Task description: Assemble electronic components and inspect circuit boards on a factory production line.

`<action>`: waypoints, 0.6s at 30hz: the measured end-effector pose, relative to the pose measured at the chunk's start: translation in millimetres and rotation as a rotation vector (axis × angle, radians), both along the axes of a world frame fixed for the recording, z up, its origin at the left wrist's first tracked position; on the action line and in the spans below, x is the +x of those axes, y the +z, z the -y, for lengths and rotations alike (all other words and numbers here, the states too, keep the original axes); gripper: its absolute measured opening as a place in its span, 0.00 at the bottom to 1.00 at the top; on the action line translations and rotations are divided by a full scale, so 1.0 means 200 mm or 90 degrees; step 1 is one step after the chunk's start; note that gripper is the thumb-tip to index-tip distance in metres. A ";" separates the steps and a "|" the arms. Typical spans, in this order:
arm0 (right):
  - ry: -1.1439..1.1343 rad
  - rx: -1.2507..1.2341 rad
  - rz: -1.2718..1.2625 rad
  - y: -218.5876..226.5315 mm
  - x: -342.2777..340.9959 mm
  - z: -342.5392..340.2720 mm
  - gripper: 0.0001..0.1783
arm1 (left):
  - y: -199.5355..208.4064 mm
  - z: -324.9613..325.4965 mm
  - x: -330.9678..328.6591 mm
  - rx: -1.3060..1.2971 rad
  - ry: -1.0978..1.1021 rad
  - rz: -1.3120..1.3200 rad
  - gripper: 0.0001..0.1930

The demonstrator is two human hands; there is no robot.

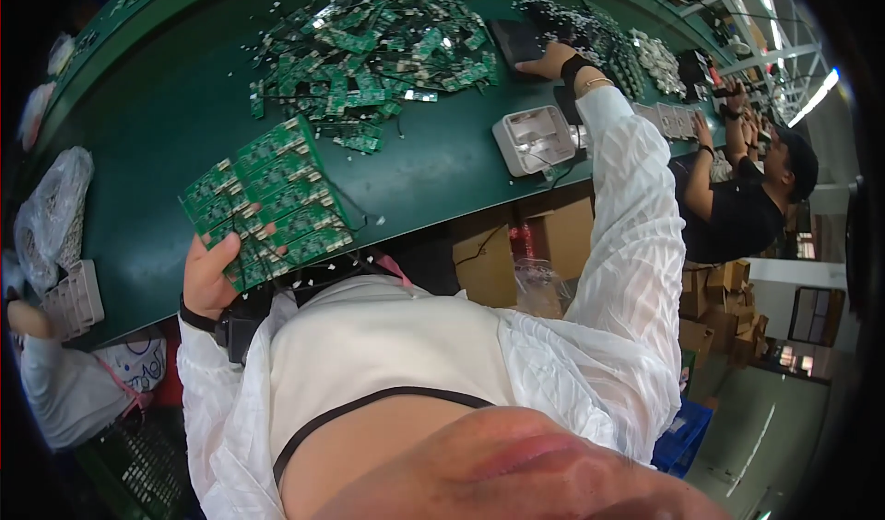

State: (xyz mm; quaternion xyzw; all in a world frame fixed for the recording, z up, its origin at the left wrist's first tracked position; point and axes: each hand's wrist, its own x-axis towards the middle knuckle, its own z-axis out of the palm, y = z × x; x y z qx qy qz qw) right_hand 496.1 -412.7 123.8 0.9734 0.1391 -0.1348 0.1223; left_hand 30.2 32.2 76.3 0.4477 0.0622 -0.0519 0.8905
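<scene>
In my left hand (pixel 207 271) is a panel of joined green circuit boards (pixel 286 183), tilted above the near edge of the bench. My thumb lies over the panel's lower left part, and thin black wires hang from it. My right hand (pixel 550 62) reaches to the far side of the bench. It touches or lies close against a dark rectangular tray or block (pixel 514 42); its thumb points left and the other fingers are mostly hidden. Left of that hand spreads a heap of small green circuit boards (pixel 378 59) with black wires and white connectors.
An open white plastic housing (pixel 535 140) sits near the bench's front edge. Black parts with white tips (pixel 562 17) and white pieces (pixel 656 59) lie farther right. At left are a clear plastic bag (pixel 55 202) and a white slotted tray (pixel 74 301). Co-workers (pixel 751 183) flank the green bench (pixel 406 183).
</scene>
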 end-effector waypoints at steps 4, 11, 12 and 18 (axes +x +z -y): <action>-0.020 0.049 -0.025 -0.14 0.05 -0.02 0.59 | -0.07 -0.08 -0.14 -0.003 0.103 0.014 0.25; -0.185 0.465 -0.181 -0.02 0.06 0.07 0.49 | -0.09 -0.11 -0.21 -0.089 0.190 -0.041 0.27; -0.303 0.547 -0.229 0.00 0.12 0.21 0.45 | -0.10 -0.12 -0.18 -0.132 0.154 -0.023 0.27; -0.361 0.829 -0.457 0.48 -0.08 0.31 0.37 | -0.10 -0.09 -0.18 -0.257 0.134 0.041 0.27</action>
